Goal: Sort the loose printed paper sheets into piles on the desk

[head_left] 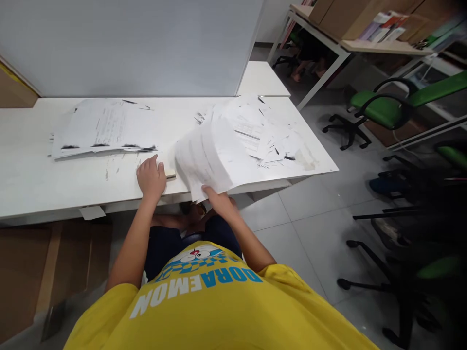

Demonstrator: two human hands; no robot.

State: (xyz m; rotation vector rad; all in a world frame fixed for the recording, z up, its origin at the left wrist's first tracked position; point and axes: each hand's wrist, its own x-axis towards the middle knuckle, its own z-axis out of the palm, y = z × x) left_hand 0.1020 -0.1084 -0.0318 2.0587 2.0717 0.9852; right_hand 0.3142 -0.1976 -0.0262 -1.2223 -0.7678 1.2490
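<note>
My right hand (221, 201) pinches the near edge of a printed sheet of paper (204, 158), which curls up off the table. Under my left hand (151, 176), a small pale block with a dark lower layer (170, 174), much like a board eraser, pokes out on the right side. The fingers of that hand are closed over it and rest on the tabletop. To the left lies a stack of papers (116, 124) with black smudges along its near edge. More loose, smudged papers (251, 129) spread behind and right of the lifted sheet.
The white table (22, 180) ends in front of me, with a white panel (138, 43) standing along its back. Cardboard (69, 262) stands beneath at left. On the right are a green chair (383, 107), another desk with boxes (346, 22), and a person's feet (299, 73) behind.
</note>
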